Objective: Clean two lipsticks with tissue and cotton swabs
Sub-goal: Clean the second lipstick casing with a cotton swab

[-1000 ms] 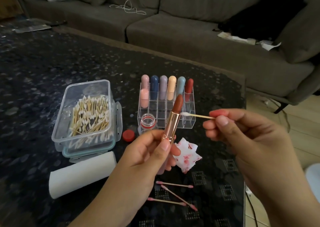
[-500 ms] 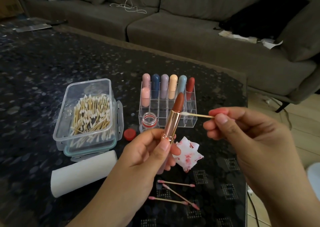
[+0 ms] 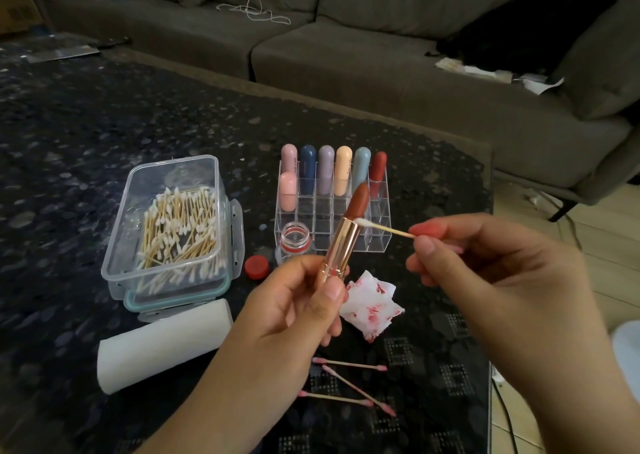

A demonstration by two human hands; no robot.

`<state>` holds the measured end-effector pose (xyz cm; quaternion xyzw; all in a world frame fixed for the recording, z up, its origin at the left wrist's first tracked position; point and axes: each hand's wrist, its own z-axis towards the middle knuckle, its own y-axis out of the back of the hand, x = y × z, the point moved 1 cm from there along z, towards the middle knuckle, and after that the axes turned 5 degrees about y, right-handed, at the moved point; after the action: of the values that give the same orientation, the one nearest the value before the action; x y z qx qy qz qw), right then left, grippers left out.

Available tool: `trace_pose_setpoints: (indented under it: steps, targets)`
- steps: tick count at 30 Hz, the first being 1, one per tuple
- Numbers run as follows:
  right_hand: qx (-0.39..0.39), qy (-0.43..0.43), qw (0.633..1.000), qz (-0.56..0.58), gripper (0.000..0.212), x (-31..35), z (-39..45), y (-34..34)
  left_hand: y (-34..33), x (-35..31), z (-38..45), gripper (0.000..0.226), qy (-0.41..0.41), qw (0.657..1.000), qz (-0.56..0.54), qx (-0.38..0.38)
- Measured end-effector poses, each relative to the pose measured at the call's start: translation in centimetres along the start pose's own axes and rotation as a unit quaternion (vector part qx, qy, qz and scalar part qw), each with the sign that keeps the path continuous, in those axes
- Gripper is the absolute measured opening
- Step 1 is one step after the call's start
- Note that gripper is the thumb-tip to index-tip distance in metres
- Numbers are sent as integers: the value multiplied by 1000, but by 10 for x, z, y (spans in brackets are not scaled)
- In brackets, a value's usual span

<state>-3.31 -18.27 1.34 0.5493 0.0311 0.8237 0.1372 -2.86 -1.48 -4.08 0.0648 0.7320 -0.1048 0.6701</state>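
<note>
My left hand grips the lipstick by its rose-gold tube, thumb across the base, holding it tilted with the brown-red bullet up. My right hand pinches the cotton swab by the end of its wooden stick, and the white tip is touching the lipstick right where the bullet meets the tube's rim. Just below the two hands I see the stained tissue, crumpled on the dark table with red smears all over it. Nearer to me lie three used swabs with pink tips, two of them crossing. Behind the lipstick stands a small open jar, its red cap beside it on the table. Further back, the clear organiser holds a row of capped lipsticks upright in pastel colours, one dark blue, one red. Off to the left, the clear plastic box is full of clean swabs, and a white tissue roll lies on its side just in front of it. A grey sofa runs along the far side.
</note>
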Motion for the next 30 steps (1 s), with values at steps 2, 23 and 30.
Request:
trace_pose_setpoints:
  steps: [2,23,30]
  targets:
    - [4,10,1000,-17,4,0,0,0,0,-1,0,25,-7,1000,19,-4]
    - [13,45,998,-44,13,-3,-1,3,0,2,-2,33,-18,999,26,-3]
    - [14,54,998,-37,10,-5,1,6,-1,3,-1,34,-14,1000,-19,12]
